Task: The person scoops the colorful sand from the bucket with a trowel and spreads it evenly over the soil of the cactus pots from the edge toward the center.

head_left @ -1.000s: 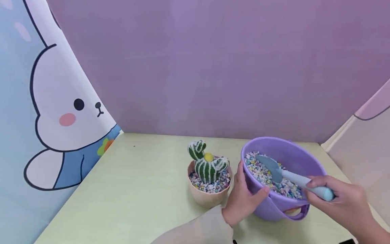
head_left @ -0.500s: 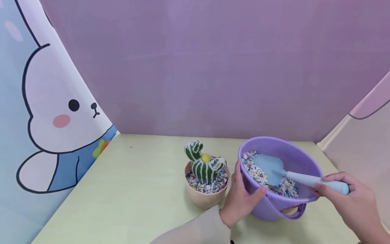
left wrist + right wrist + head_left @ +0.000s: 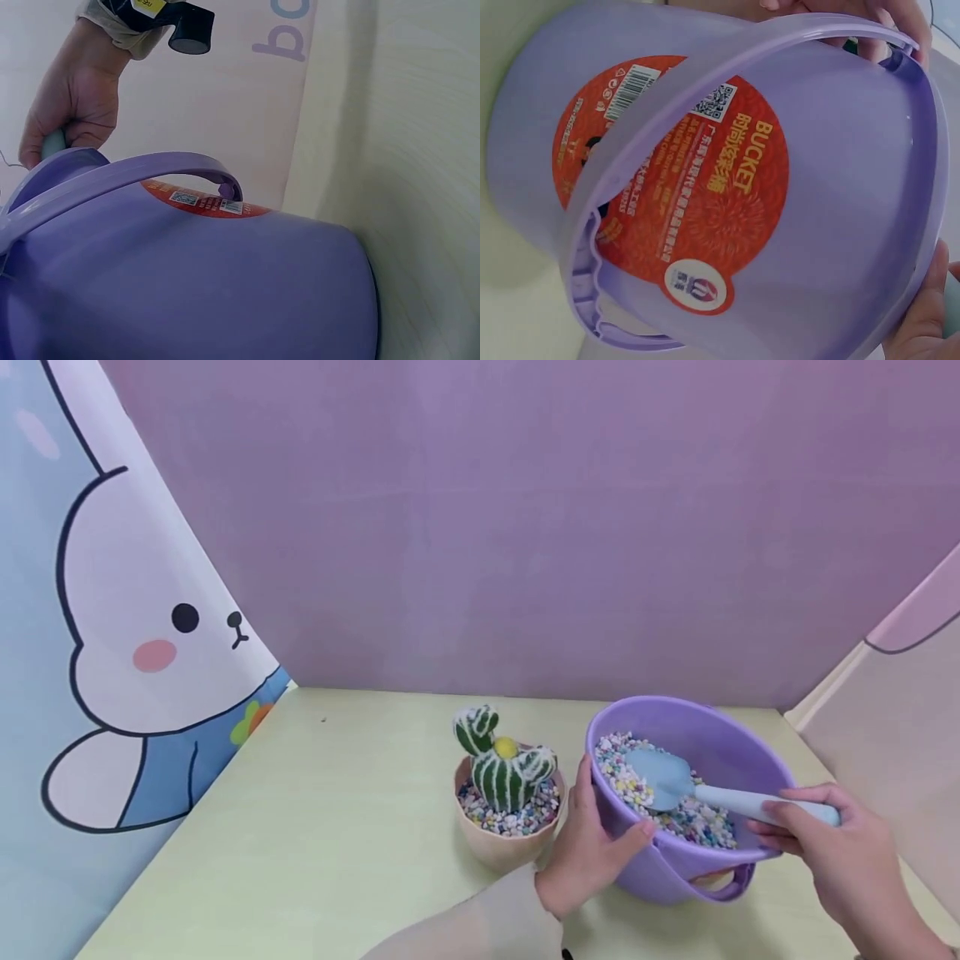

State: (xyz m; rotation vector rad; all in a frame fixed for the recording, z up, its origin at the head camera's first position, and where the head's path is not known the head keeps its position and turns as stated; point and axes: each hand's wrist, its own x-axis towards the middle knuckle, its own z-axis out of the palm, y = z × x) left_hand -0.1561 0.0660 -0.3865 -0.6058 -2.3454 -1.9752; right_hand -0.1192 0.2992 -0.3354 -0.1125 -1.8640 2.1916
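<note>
At the right of the head view stands a purple bucket (image 3: 654, 881), part-filled with small multicoloured pebbles (image 3: 708, 825). My left hand (image 3: 585, 856) grips its left side, thumb up at the rim and fingers along the wall. With my right hand (image 3: 843, 839) I hold the handle of a pale blue trowel (image 3: 731, 798) over the bucket's right rim. The trowel's blade lies on the pebbles, its tip among them. In the left wrist view the right hand (image 3: 79, 97) shows curled round the handle. The blade is out of sight in both wrist views.
Left of the bucket, close to my left hand, is a peach pot (image 3: 495, 850) with a green-and-white cactus (image 3: 504, 781) set in pebbles. A handle strap (image 3: 705, 71) hangs down the bucket's outside over a red label (image 3: 742, 225). A purple backdrop (image 3: 480, 527) rises behind the table (image 3: 337, 827).
The trowel blade was tilted in the pebbles, then turned flatter as the right hand moved right. Now that hand is back slightly left, with the blade lower. The left hand keeps its grip.
</note>
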